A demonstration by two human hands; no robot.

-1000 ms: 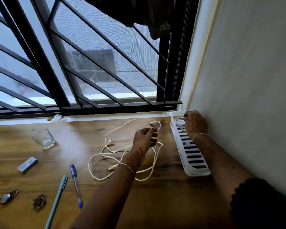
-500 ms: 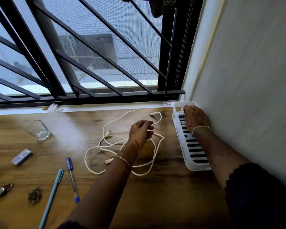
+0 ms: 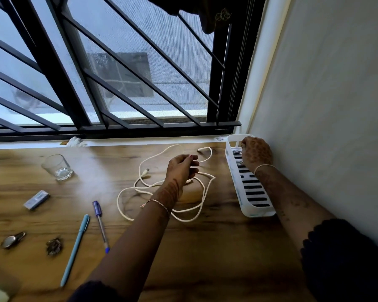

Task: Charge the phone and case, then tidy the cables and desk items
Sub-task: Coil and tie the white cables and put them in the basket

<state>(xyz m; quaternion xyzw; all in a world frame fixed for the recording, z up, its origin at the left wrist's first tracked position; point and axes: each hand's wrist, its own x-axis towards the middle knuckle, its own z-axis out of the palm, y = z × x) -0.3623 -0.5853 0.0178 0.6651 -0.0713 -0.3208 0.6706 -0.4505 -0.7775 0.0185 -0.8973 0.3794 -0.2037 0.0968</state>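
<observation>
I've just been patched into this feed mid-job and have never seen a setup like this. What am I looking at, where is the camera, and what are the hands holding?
There is no machine here. These are a person's two bare hands, filmed by one wide-angle camera worn on their head, looking forward and down.

The left hand pinches a white cable that sprawls in loose loops on the wooden desk. The right hand reaches into the far end of a white slotted basket by the wall. It is curled over what looks like a second cable, but its grip is hidden.

Left of the loops lie a glass, a small grey block, a purple pen and a teal pen.
</observation>
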